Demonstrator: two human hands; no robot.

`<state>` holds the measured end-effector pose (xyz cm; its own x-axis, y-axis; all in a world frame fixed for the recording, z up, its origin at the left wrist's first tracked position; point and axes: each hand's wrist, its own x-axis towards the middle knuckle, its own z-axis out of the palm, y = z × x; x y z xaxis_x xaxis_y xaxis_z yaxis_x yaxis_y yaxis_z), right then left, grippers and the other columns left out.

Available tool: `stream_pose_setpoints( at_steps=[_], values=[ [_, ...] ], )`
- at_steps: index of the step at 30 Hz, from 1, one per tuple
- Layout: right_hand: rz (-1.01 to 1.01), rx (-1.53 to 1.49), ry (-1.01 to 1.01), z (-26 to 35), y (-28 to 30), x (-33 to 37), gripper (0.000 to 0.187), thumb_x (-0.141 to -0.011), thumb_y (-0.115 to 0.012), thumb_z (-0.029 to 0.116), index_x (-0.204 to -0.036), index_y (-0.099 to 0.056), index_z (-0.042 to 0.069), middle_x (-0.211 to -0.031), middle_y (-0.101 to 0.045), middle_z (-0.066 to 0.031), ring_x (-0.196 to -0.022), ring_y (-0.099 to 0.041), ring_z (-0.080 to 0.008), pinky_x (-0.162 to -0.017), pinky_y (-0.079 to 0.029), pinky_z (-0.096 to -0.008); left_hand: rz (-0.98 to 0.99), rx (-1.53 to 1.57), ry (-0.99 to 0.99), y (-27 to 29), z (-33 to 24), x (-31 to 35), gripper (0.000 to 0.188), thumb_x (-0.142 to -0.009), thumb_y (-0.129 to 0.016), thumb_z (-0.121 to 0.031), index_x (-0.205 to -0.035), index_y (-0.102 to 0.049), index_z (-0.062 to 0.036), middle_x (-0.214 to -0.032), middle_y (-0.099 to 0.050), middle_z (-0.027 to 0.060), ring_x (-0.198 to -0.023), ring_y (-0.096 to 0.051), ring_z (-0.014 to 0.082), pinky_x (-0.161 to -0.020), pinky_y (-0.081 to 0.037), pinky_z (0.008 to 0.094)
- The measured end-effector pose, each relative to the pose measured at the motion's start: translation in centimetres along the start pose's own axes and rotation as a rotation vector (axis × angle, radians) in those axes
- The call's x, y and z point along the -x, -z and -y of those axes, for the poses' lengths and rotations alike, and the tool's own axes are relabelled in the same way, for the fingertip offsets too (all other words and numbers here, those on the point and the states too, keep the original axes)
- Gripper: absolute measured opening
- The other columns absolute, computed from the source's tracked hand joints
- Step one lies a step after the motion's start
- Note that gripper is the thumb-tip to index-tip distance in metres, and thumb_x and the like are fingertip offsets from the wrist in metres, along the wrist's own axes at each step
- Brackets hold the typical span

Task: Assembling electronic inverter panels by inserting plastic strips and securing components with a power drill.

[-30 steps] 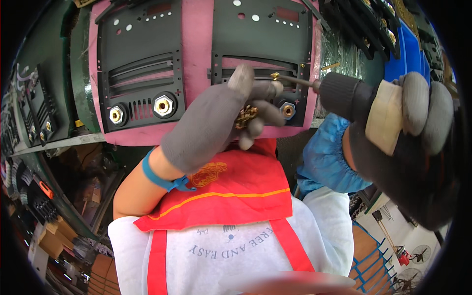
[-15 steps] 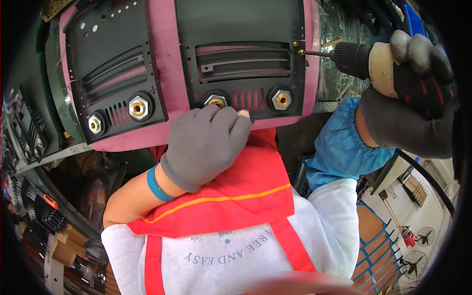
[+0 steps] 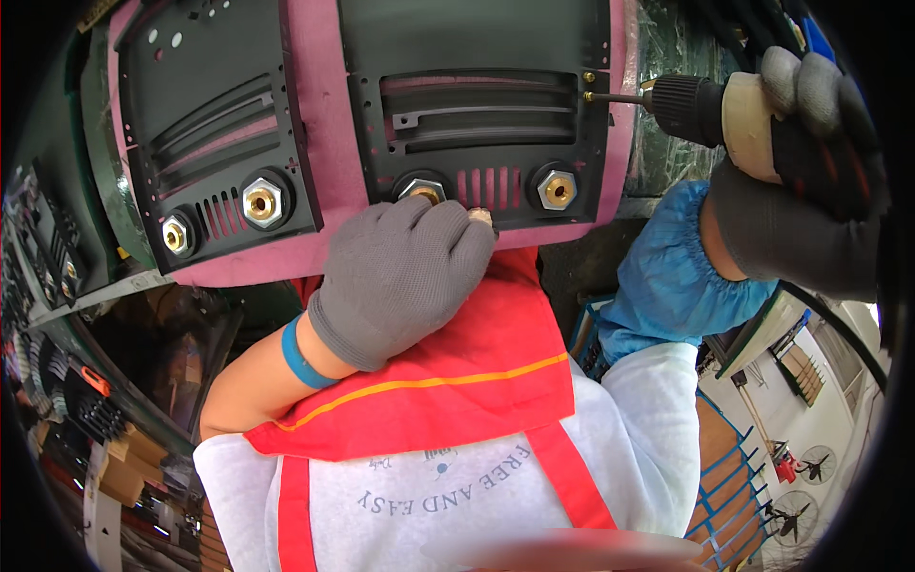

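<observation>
My right hand (image 3: 796,214), in a grey glove, grips a black power screwdriver (image 3: 691,110) with pale tape around its body. Its long bit points left and meets a small brass screw (image 3: 588,96) at the right edge of a black metal panel (image 3: 457,38). A second brass screw (image 3: 589,76) sits just above. My left hand (image 3: 405,276), also gloved, is closed at the panel's lower edge, beside a brass socket with a hex nut (image 3: 420,188). A bare fingertip pokes out of the glove. Whatever these fingers hold is hidden.
Both panels lie on a pink mat (image 3: 329,124); a similar black panel (image 3: 214,105) is on the left. Another brass socket (image 3: 557,191) is at the near panel's lower right. Plastic-wrapped material (image 3: 672,143) lies beyond the mat. More panels (image 3: 57,248) stand far left.
The view has shifted slightly, so the panels sit a little differently. The screwdriver's bit lies more level, its tip still at the lower screw. My left hand stays at the panel's edge.
</observation>
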<state>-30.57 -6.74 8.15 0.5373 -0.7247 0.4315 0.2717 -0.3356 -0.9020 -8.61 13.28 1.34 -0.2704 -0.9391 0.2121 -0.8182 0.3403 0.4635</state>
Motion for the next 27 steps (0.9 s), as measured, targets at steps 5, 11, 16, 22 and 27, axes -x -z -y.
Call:
stream_pose_setpoints(
  at_steps=[5,11,16,22,27],
  values=[
    [0.061,-0.021,-0.01,-0.4,0.3,-0.4,0.032,-0.088,-0.051,0.033,-0.096,-0.062,0.004,-0.085,-0.054,-0.0067,-0.072,-0.049,-0.017,-0.066,-0.039,-0.0393,0.017,0.051,-0.012,0.5,0.1,0.0,0.023,-0.074,-0.078,-0.017,-0.092,-0.066,-0.0114,-0.068,-0.049,0.001,-0.061,-0.055,0.0203,-0.05,-0.04,0.0339],
    [0.157,-0.069,-0.011,-0.6,0.5,-0.8,0.031,-0.087,-0.052,0.034,-0.095,-0.062,0.006,-0.085,-0.054,-0.0059,-0.072,-0.049,-0.0163,-0.066,-0.039,-0.0384,0.078,0.063,0.009,0.4,0.1,0.1,0.023,-0.076,-0.077,-0.019,-0.095,-0.066,-0.0114,-0.07,-0.051,0.0009,-0.063,-0.056,0.02,-0.05,-0.041,0.0338],
    [0.236,-0.093,-0.006,-0.8,0.9,-0.9,0.03,-0.087,-0.054,0.034,-0.095,-0.063,0.007,-0.085,-0.054,-0.0052,-0.072,-0.049,-0.0157,-0.065,-0.039,-0.0375,0.038,0.058,-0.032,0.1,0.2,0.4,0.023,-0.076,-0.078,-0.018,-0.094,-0.066,-0.0104,-0.069,-0.05,0.0012,-0.063,-0.056,0.0193,-0.049,-0.04,0.0326],
    [0.334,-0.117,-0.009,-1.0,1.5,-1.4,0.029,-0.086,-0.056,0.035,-0.094,-0.063,0.008,-0.084,-0.054,-0.0044,-0.071,-0.05,-0.0151,-0.065,-0.04,-0.0366,-0.018,0.045,-0.005,-0.2,-0.2,0.2,0.023,-0.076,-0.078,-0.019,-0.094,-0.066,-0.0098,-0.068,-0.049,0.0013,-0.061,-0.055,0.0188,-0.05,-0.041,0.0322],
    [0.403,-0.141,-0.016,-1.2,1.8,-1.9,0.028,-0.086,-0.057,0.035,-0.093,-0.063,0.009,-0.084,-0.054,-0.0037,-0.071,-0.05,-0.0145,-0.064,-0.04,-0.0358,-0.04,0.064,0.017,-0.8,-0.5,-0.2,0.022,-0.077,-0.075,-0.018,-0.095,-0.067,-0.0095,-0.069,-0.05,0.0018,-0.063,-0.055,0.0192,-0.05,-0.042,0.0318]
  ],
)
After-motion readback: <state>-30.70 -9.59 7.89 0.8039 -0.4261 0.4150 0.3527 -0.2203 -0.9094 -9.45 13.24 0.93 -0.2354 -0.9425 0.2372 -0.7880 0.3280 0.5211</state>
